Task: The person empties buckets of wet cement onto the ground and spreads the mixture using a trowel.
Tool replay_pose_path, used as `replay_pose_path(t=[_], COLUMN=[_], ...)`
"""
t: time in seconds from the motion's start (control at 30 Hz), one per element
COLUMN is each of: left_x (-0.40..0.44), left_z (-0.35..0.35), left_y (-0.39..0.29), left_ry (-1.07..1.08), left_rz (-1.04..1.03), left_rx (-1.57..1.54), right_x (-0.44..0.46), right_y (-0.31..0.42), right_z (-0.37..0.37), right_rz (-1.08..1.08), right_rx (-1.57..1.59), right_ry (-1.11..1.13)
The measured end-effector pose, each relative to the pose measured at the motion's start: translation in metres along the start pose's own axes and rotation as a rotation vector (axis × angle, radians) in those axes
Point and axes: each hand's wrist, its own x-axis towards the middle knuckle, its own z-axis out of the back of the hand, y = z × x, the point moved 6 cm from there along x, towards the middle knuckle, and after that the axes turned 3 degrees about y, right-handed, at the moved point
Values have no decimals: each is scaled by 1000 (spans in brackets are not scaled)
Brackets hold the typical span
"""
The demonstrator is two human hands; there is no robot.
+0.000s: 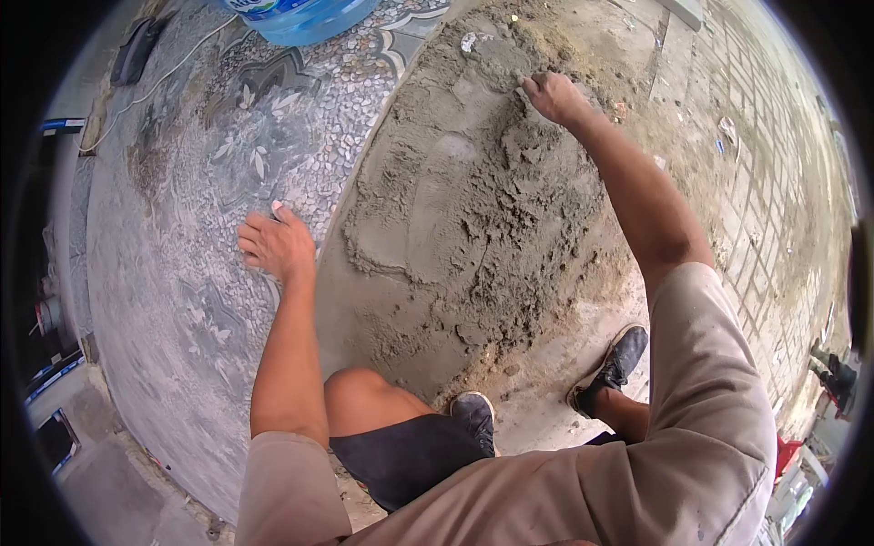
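Wet grey mortar (437, 200) lies spread beside the edge of a patterned tile floor (218, 173), smooth on the left and lumpy on the right. At the far end of the mortar is my right hand (552, 96), its fingers curled; whatever they may hold is hidden beneath them. My left hand (277, 242) rests on the tile floor near its edge, fingers bent but apart, with nothing in it.
A blue plastic water bottle (305, 18) stands on the tiles at the top. A thin white cable (164, 77) runs across the upper left. To the right is brick paving (756, 200). My shoes (473, 417) are below the mortar.
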Motion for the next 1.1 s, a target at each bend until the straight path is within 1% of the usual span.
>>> replay_pose_path(t=[0.03, 0.07, 0.1, 0.13, 0.17, 0.23, 0.27, 0.33, 0.37, 0.5, 0.57, 0.63, 0.7, 0.73, 0.8, 0.83, 0.9, 0.97, 1.0, 1.03, 1.07, 1.1], left_x=[0, 3, 3, 4, 4, 4, 4, 3, 3, 2, 4, 4, 4, 4, 4, 3, 3, 3, 1, 2, 2, 0], left_z=[0, 0, -1, -1, -1, -1, 0, 2, 3, -1, 1, 1, 1, 1, -3, -3, -4, -4, -5, -3, -4, -6], left_y=[0, -3, -3, -2, -1, -1, -2, -3, -2, 4, 1, 3, 4, 5, 9, 10, 10, 12, 12, 12, 11, 12], left_ry=[4, 3, 8, -7, -21, -9, -5, 2, 3, 22, -51, -53, -55, -39, -22, -28, -31, -37, -23, -59, -97, -86], left_rz=[1, -1, 3, 5, 5, 5, 4, 3, -1, 40, -18, -15, -25, -30, -34, -46, -71, -79, -75, -75, -77, -81], left_rx=[-3, -10, -8, -12, -16, -10, -7, -17, -24, -20, -79, -107, -143, -162, -185, -216, -255, -264, -259, -250, -242, -238], right_x=[-14, -47, -78, -101, -115, -124, -128, -146, -159, -212, -229, -241, -252, -257, -261, -267, -283, -273, -267, -261, -267, -278], right_y=[2, 22, 38, 45, 43, 7, 1, -30, -11, 92, 137, 178, 213, 218, 243, 235, 222, 190, 170, 154, 151, 151], right_z=[-15, -13, -14, -16, -20, -34, -46, -81, -93, -136, -152, -160, -174, -187, -187, -189, -155, -135, -129, -135, -145, -154], right_rz=[65, 160, 245, 233, 181, -50, -46, -497, -504, -492, -423, -394, -289, -289, 211, 208, 166, 57, -21, -126, -248, -376], right_rx=[-70, -82, -192, -261, -265, -7, -10, 881, 1034, 1225, 1135, 1090, 809, 807, 247, 244, -68, -150, -110, -8, 244, 501], right_ry=[58, 16, 55, 103, 106, -154, -148, -22, 92, 371, 441, 495, 659, 663, 399, 399, 421, 359, 308, 343, 497, 643])
